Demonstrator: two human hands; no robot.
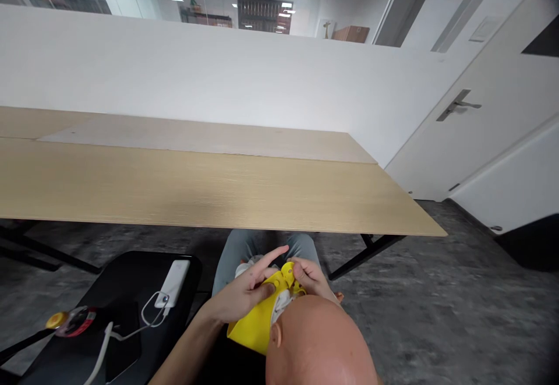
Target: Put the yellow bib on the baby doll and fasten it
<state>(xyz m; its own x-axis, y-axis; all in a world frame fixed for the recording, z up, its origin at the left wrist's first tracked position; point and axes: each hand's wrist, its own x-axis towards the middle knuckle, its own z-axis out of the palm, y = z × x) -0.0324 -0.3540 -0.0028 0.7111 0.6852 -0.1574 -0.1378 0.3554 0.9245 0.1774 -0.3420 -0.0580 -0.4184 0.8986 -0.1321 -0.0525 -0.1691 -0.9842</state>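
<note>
On my lap sits a bald figure, seen from behind, that looks like a baby doll point(321, 344). A yellow bib point(255, 327) with round button holes lies at its neck, over something whitish. My left hand point(244, 292) grips the bib's upper edge between thumb and fingers, with the index finger stretched out past it. Opposite it, my right hand point(311, 275) pinches the rounded end of the bib's neck strap. Both hands are close together in front of the doll's head. The doll's front and most of its body are hidden.
A long wooden table point(262, 190) stands just ahead of my knees. To my left, a black chair point(126, 274) holds a white power bank point(172, 283) with a cable, a dark phone point(124, 344) and a bottle with a yellow cap point(76, 321). A door point(493, 117) is at the right.
</note>
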